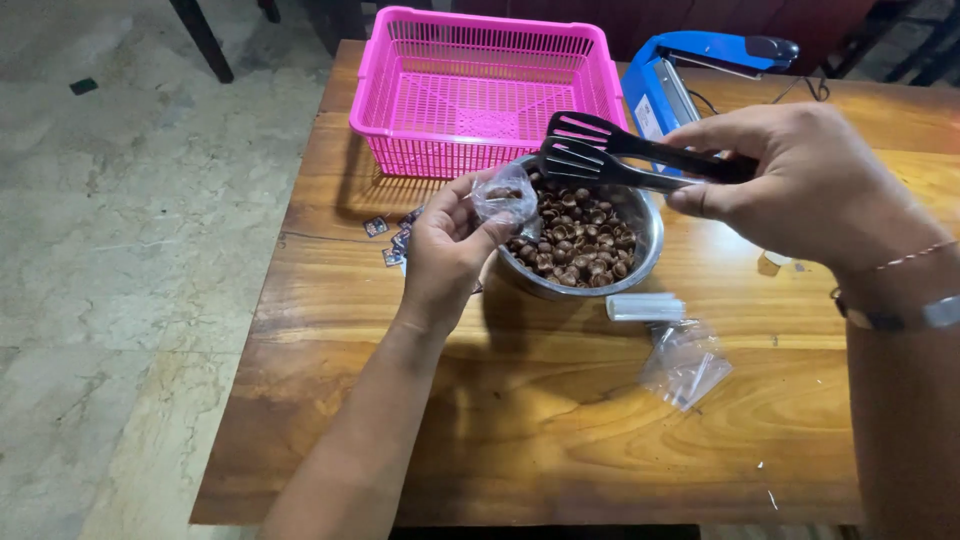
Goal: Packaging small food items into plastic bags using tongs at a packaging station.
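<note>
My left hand (447,249) holds a small clear plastic bag (505,193) at the left rim of a steel bowl (650,240). The bowl is full of small brown round cereal pieces (585,240). My right hand (795,180) grips black slotted tongs (610,155) by the handle; their two flat ends hover over the bowl, just right of the bag, slightly apart with nothing visibly between them.
A pink plastic basket (400,110) stands behind the bowl. A blue heat sealer (690,60) sits at the back right. A stack of clear bags (685,362) and a small clear roll (645,307) lie on the wooden table (560,440). Small dark sachets (392,238) lie left of the bowl.
</note>
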